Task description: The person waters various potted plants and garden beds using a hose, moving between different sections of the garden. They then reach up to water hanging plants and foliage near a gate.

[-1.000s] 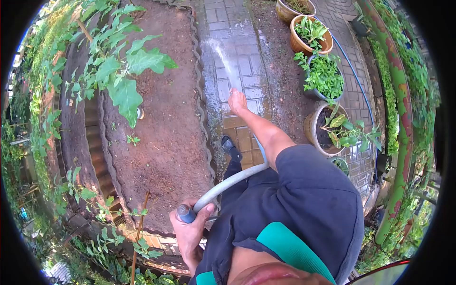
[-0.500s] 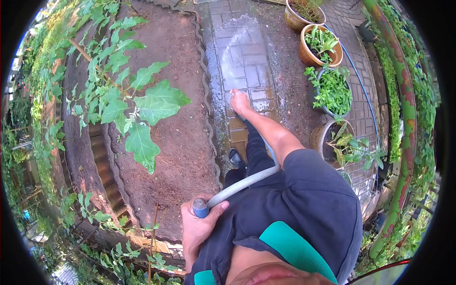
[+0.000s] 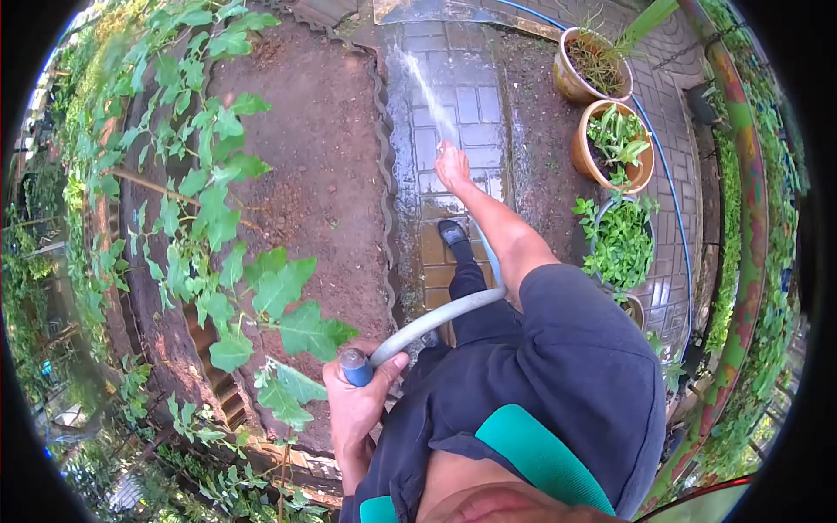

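Observation:
My right hand (image 3: 452, 167) reaches forward over the wet paving, closed around the end of a hose. A jet of water (image 3: 423, 83) shoots out ahead of it onto the bricks. A pale grey length of hose (image 3: 436, 321) curves from beneath my right forearm to my left hand (image 3: 359, 403), which is closed on it in front of my waist. A short blue cylindrical piece with a brownish end (image 3: 356, 366) stands out of the top of my left fist; what it belongs to is hidden.
Left of the brick path (image 3: 436, 253) lies a soil bed (image 3: 305, 174) with scalloped edging (image 3: 385, 131). Leafy stems (image 3: 218, 218) overhang it. Pots, including a brown one (image 3: 580, 157), line the right side, beside a blue hose (image 3: 667, 166) and a green, rusty pipe (image 3: 745, 192).
I have stepped forward along the path, one foot now ahead. The water jet is narrower and points forward and left. Both hands keep their hold.

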`<state>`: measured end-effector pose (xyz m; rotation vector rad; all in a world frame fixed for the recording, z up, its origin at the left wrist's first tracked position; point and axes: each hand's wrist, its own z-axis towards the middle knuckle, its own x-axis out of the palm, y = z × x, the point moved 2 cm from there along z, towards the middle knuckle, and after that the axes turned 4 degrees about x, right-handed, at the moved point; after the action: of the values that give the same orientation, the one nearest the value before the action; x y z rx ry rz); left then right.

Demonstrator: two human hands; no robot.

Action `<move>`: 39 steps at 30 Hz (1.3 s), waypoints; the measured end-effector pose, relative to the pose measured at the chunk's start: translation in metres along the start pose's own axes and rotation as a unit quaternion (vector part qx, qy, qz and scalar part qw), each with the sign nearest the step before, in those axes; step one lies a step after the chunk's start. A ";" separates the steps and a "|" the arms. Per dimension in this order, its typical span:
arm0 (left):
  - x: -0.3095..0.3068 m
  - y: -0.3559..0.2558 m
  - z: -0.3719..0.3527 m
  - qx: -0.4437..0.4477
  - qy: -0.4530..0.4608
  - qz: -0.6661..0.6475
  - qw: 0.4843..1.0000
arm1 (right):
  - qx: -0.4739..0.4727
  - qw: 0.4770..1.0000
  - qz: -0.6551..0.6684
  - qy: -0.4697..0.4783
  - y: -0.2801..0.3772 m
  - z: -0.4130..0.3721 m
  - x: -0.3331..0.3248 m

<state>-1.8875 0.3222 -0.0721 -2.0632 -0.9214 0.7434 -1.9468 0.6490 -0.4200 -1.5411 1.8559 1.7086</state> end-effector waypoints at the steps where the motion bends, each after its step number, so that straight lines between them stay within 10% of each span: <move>1: 0.008 -0.026 0.012 0.000 -0.001 -0.012 1.000 | 0.009 1.000 -0.004 -0.004 0.000 0.021 -0.013; 8: 0.041 -0.112 0.093 0.044 0.028 -0.067 0.996 | -0.054 0.994 -0.018 -0.096 0.020 0.144 -0.082; 22: 0.018 -0.113 0.141 -0.001 0.134 0.014 0.991 | -0.235 0.970 -0.036 0.046 0.206 0.198 -0.079; 39: 0.011 -0.164 0.213 -0.095 -0.006 -0.021 0.995 | -0.232 0.969 0.082 -0.030 0.353 0.325 -0.040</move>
<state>-2.0976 0.4903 -0.0599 -2.1988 -1.0759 0.6688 -2.3524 0.8652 -0.2751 -1.4886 1.6727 2.3693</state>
